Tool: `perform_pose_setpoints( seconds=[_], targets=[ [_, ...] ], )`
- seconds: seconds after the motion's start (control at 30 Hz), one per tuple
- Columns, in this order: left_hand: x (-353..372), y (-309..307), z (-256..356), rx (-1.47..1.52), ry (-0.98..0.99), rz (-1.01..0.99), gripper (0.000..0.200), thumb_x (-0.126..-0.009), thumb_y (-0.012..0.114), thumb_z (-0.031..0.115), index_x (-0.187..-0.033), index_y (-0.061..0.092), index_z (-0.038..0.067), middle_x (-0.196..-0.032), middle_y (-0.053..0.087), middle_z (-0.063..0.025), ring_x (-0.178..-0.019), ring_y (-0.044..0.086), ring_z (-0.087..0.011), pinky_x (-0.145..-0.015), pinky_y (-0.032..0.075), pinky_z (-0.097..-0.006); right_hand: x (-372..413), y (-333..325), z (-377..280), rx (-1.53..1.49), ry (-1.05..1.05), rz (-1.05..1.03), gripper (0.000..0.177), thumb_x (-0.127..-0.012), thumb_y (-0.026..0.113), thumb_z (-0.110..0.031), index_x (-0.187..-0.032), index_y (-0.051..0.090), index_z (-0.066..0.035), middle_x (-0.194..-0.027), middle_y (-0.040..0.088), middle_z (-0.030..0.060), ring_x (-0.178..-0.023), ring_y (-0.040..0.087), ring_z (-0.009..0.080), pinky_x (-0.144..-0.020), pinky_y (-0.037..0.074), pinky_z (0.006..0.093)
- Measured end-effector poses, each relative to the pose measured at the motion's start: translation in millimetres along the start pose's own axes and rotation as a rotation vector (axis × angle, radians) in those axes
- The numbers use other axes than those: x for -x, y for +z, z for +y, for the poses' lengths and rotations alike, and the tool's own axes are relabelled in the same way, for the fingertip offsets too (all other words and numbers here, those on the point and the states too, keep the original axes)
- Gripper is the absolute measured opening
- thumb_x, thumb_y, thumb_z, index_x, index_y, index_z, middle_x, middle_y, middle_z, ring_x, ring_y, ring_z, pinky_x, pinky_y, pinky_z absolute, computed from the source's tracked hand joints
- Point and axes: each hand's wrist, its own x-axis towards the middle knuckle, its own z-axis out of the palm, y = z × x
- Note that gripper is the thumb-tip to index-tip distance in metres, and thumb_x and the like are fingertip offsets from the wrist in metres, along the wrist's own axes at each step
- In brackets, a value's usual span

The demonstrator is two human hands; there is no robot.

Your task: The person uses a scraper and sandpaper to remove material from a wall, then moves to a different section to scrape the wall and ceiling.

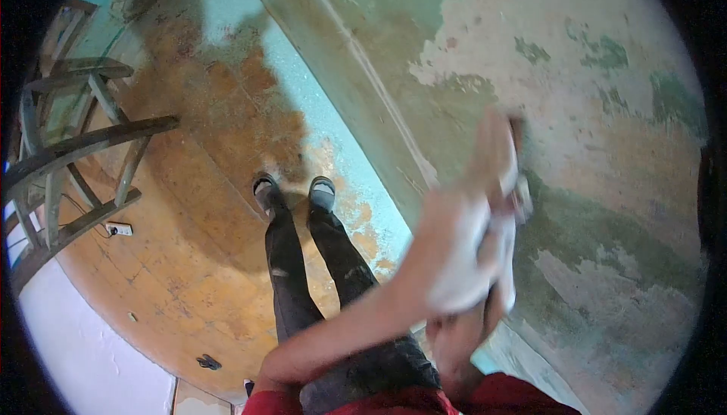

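Note:
Both hands are together in front of the wall (454, 104), blurred by motion. My left hand (458, 244) reaches across from the lower left, with its fingers closed and some fingers stretched up along the wall side. My right hand (500, 294) is behind and below it, mostly covered, and its visible fingers look curled. Between and beyond the fingers shows a small blurred object with a pale, shiny part (523, 194) and a dark brown edge (518, 131). Its kind cannot be made out. The wall's green paint is patchy, with bare plaster showing and a pale scratched line.
A wooden stepladder-like frame (98, 138) stands at left. Near it a white power strip (120, 229) with a cable lies on the worn orange-brown floor (189, 263). A small dark object (208, 362) lies lower left. My feet (322, 188) stand near the turquoise floor edge.

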Motion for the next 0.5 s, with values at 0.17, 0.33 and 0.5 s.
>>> perform_pose_setpoints(
  seconds=[0.17, 0.33, 0.5],
  targets=[
    [-32.7, -31.4, 21.2, -0.191, -0.030, 0.022, 0.040, -0.100, 0.046, 0.007, -0.138, 0.043, -0.002, -0.082, 0.058, -0.0057, -0.057, 0.047, -0.0060, -0.051, 0.042, -0.0240, -9.8, 15.6, 11.2, -0.261, 0.073, 0.125, 0.048, -0.099, 0.039, -0.018, -0.143, 0.032, 0.001, -0.105, 0.060, 0.0098, -0.092, 0.058, 0.0160, -0.084, 0.046, 0.0293],
    [-19.5, -13.1, 9.5, -0.047, -0.028, 0.020, 0.050, -0.097, 0.050, 0.004, -0.145, 0.036, -0.001, -0.075, 0.055, -0.0075, -0.065, 0.052, -0.0088, -0.058, 0.046, -0.0254, -27.1, -3.0, -29.0, 0.184, -0.024, -0.267, 0.049, -0.099, 0.040, -0.020, -0.143, 0.031, 0.000, -0.093, 0.060, 0.0052, -0.067, 0.056, 0.0134, -0.059, 0.046, 0.0252],
    [-10.9, -13.3, 3.9, -0.248, 0.131, 0.116, 0.056, -0.096, 0.048, 0.006, -0.148, 0.029, 0.000, -0.088, 0.058, -0.0131, -0.073, 0.054, -0.0140, -0.068, 0.047, -0.0255, -15.0, 17.1, 26.6, -0.068, -0.161, -0.029, 0.053, -0.098, 0.042, -0.024, -0.142, 0.035, 0.005, -0.097, 0.059, 0.0055, -0.079, 0.057, 0.0108, -0.066, 0.043, 0.0221]
  ],
)
